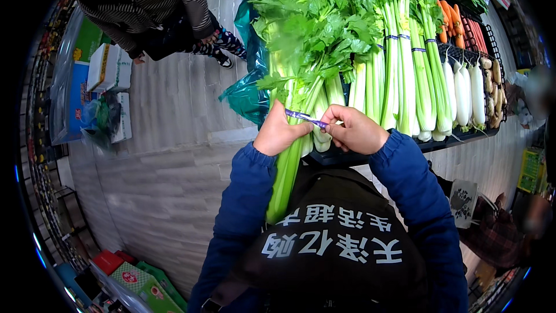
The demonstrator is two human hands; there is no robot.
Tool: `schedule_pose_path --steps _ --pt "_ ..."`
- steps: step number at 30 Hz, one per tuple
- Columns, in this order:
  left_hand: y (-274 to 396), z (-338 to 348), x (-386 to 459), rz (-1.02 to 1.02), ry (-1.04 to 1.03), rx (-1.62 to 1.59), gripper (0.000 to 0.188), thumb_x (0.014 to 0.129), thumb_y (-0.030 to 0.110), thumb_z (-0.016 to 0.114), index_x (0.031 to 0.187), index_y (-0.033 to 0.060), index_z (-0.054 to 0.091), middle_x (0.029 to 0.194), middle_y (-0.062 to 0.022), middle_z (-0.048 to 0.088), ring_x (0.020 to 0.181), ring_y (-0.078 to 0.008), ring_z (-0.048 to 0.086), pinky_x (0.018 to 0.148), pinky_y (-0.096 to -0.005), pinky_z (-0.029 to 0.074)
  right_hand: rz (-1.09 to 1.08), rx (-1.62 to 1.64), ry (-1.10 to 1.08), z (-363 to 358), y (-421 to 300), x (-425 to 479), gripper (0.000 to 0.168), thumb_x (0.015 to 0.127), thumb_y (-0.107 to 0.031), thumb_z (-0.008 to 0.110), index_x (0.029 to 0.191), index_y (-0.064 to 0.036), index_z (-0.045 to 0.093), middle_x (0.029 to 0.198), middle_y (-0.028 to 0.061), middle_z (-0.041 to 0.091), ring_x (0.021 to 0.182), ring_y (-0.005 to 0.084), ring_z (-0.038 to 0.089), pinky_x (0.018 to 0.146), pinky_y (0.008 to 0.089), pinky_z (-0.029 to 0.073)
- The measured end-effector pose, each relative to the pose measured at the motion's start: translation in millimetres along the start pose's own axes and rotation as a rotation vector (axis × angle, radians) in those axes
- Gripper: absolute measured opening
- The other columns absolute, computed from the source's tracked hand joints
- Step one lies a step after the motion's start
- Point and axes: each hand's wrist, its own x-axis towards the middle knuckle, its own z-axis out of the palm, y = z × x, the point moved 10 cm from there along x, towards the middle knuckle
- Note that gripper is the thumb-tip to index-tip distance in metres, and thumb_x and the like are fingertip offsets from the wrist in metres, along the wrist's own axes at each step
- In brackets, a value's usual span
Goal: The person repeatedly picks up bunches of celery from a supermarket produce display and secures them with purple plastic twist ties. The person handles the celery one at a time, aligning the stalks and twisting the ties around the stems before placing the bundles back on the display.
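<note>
My left hand [282,131] grips a bunch of celery [284,178] around its stalks, its butt end pointing down towards my dark apron. A purple printed tape [304,116] crosses the stalks between my two hands. The fingertips and thumb of my right hand [354,128] pinch the tape's right end. The leafy top of the bunch merges with other celery, so where it ends cannot be told. Just beyond and to the right, more celery bunches [391,78] lie side by side on a black display stand, several bound with purple tape.
Teal plastic wrapping [245,100] hangs at the stand's left edge. White radishes [462,93], carrots [451,21] and brownish roots [493,82] lie at the right. A person [186,8] stands at the upper left near white boxes [108,69]. Other people are at the far right.
</note>
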Motion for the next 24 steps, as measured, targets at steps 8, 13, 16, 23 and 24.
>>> schedule_pose_path --steps 8,13,16,23,24 --pt "-16.7 -6.4 1.1 -0.024 0.186 0.629 0.059 0.067 0.016 0.074 0.114 -0.0078 0.046 0.107 -0.0250 0.052 0.101 -0.0387 0.052 0.089 -0.0389 0.044 0.215 0.175 -0.001 -8.2 36.4 8.9 0.012 0.093 -0.016 0.052 0.088 -0.006 0.056 0.073 -0.0008 0.057 0.050 0.0050 0.043 0.040 0.0206 0.034" --pt "-38.0 0.8 1.7 0.081 0.230 0.782 0.072 0.068 0.022 0.076 0.123 -0.0091 0.042 0.107 -0.0234 0.053 0.108 -0.0381 0.050 0.093 -0.0392 0.042 0.262 0.215 0.034 -16.2 63.5 14.0 0.012 0.093 -0.016 0.052 0.090 -0.005 0.056 0.076 -0.0005 0.059 0.049 0.0048 0.042 0.039 0.0201 0.034" --pt "-26.2 1.8 -6.6 0.162 0.271 0.849 0.066 0.068 0.018 0.077 0.120 -0.0046 0.045 0.108 -0.0194 0.053 0.103 -0.0329 0.052 0.089 -0.0368 0.044 0.281 0.180 0.053 -19.5 77.8 14.3 0.012 0.093 -0.015 0.052 0.091 -0.004 0.056 0.077 -0.0001 0.059 0.048 0.0050 0.042 0.039 0.0204 0.034" --pt "-53.4 52.8 -48.5 -0.432 -0.248 -0.153 0.038 0.090 0.011 0.058 0.124 -0.0007 0.046 0.079 -0.0045 0.062 0.054 -0.0073 0.051 0.046 -0.0214 0.041 0.270 0.296 0.035 -23.0 76.2 9.2 0.012 0.093 -0.015 0.052 0.090 -0.003 0.055 0.079 0.0016 0.058 0.048 0.0055 0.041 0.039 0.0209 0.032" --pt "-53.1 54.8 -48.3 -0.453 -0.234 -0.142 0.041 0.091 0.013 0.056 0.127 -0.0008 0.043 0.080 -0.0049 0.062 0.054 -0.0078 0.052 0.045 -0.0215 0.041 0.274 0.307 0.034 -23.5 74.4 8.5 0.012 0.093 -0.015 0.052 0.090 -0.003 0.055 0.079 0.0016 0.057 0.048 0.0055 0.041 0.039 0.0209 0.032"
